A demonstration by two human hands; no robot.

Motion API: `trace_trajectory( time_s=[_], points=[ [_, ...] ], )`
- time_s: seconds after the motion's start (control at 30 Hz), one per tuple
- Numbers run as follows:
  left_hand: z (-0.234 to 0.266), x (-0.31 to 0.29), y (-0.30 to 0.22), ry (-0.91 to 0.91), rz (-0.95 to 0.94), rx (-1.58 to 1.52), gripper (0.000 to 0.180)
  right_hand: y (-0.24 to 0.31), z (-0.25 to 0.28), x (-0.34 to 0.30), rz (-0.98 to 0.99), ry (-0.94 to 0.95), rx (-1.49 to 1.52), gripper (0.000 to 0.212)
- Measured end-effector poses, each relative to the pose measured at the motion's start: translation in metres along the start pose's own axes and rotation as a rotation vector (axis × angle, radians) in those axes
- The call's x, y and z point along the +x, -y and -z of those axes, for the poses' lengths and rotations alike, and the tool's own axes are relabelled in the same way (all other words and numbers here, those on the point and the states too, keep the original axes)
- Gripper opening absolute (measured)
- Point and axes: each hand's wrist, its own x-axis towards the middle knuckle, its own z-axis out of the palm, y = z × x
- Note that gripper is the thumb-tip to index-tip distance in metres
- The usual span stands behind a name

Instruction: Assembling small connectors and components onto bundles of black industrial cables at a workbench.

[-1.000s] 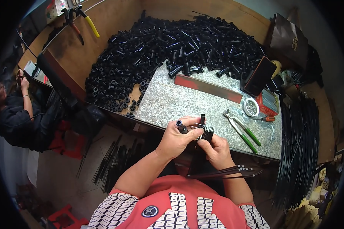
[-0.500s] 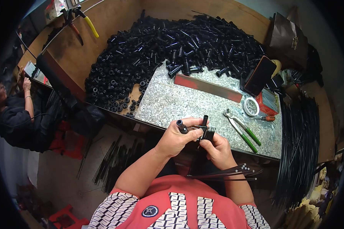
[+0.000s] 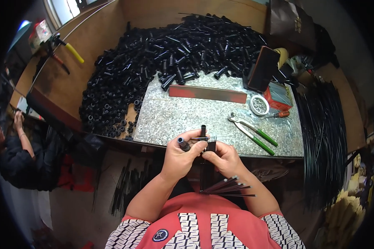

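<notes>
Both hands meet in front of my body, just past the near edge of the stone-patterned worktop (image 3: 187, 118). My left hand (image 3: 179, 159) is closed around a short black tube (image 3: 183, 144) with its open end facing up. Beside its fingertips stands a thinner black tube (image 3: 203, 132). My right hand (image 3: 225, 159) pinches a small black comb-like piece (image 3: 211, 145) with thin prongs, held against the left fingertips. Fingers hide how these parts join. Below the hands, a bundle of thin dark rods (image 3: 226, 187) with pale tips fans out over my lap.
A heap of black tubular parts (image 3: 174, 50) fills the back of the worktop. Nearer lie a red-grey bar (image 3: 207, 94), green-handled pincers (image 3: 253, 135), a screwdriver (image 3: 280, 114), a white bowl (image 3: 259, 105) and a propped phone (image 3: 263, 68). Long black rods (image 3: 324, 141) hang at right. Another person (image 3: 27, 153) sits at left.
The view has turned, so the worktop and its things sit further left in the picture. My hands stay together, still holding the tube and the comb-like piece.
</notes>
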Motion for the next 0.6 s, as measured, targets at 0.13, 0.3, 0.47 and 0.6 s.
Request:
trace_trajectory(
  time_s=[0.13, 0.3, 0.47, 0.6],
  points=[
    [0.006, 0.003, 0.004, 0.032, 0.030, -0.088, 0.028, -0.006, 0.007, 0.002, -0.013, 0.038, 0.056, 0.015],
    [0.017, 0.003, 0.014, 0.108, 0.068, -0.263, 0.030, -0.013, 0.012, 0.006, -0.035, 0.204, 0.205, 0.018],
    [0.012, 0.002, 0.015, 0.092, 0.085, -0.304, 0.031, -0.017, 0.013, 0.004, 0.014, 0.187, 0.230, 0.019],
    [0.015, 0.000, 0.015, 0.072, 0.076, -0.292, 0.033, -0.011, 0.016, 0.004, -0.089, 0.214, 0.200, 0.022]
  ],
)
